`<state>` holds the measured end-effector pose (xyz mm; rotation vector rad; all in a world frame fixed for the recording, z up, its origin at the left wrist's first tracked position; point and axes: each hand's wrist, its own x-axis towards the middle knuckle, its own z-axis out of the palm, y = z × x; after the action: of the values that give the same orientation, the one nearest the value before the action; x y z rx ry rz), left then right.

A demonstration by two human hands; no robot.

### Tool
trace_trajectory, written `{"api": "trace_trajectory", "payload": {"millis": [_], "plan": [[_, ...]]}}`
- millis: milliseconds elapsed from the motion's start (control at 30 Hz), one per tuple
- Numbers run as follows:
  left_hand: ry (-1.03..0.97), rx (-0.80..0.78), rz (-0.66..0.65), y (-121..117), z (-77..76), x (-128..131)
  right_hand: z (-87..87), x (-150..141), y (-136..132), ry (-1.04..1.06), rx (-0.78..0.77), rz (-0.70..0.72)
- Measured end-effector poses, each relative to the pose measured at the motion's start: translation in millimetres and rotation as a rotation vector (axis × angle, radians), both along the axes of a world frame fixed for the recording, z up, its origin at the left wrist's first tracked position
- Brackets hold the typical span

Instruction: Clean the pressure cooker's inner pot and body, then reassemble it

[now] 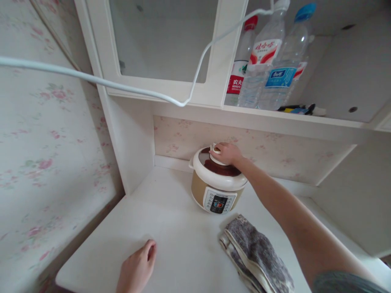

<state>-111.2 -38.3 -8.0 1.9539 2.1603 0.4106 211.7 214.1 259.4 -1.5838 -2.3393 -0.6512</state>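
A white and gold electric pressure cooker (198,188) stands on the white counter against the back wall, its control panel facing me. My right hand (227,153) is closed around the handle on top of its brown and white lid. Low in the view, my left hand (141,262) rests on the counter with its fingers curled in, and nothing shows in it. A folded grey towel (256,252) with pale edges lies in front of the cooker, below my right forearm.
Several plastic bottles (259,69) stand on an open shelf overhead, with small items (297,110) beside them. A white cable (137,92) hangs across the glass-fronted cabinet door (171,87). Flowered wallpaper (45,162) covers the left wall, beyond the counter's edge.
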Motion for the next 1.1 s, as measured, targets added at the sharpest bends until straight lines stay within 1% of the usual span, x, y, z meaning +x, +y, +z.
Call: {"api": "trace_trajectory", "payload": {"millis": [200, 400, 600, 767, 900, 1033, 1100], "plan": [[-0.039, -0.046, 0.014, 4, -3.2, -2, -8.5, 8, 15, -0.036, -0.009, -0.008], [-0.042, -0.058, 0.025, 4, -2.1, -2, -14.2, 12, 17, -0.028, 0.021, -0.031], [-0.046, -0.063, 0.025, 3, -3.3, -2, -14.9, 9, 16, -0.029, -0.006, -0.069], [-0.006, -0.049, 0.003, 3, -4.8, -1, -14.2, 7, 16, -0.014, -0.041, -0.112], [0.031, -0.054, 0.005, 3, -2.2, 0, -12.4, 6, 15, -0.009, -0.068, -0.135], [0.036, -0.059, 0.01, 2, 1.4, 3, -11.0, 5, 13, 0.013, -0.094, -0.145], [0.022, -0.067, 0.017, 1, 0.9, 4, -10.4, 3, 12, 0.024, -0.105, -0.153]]}}
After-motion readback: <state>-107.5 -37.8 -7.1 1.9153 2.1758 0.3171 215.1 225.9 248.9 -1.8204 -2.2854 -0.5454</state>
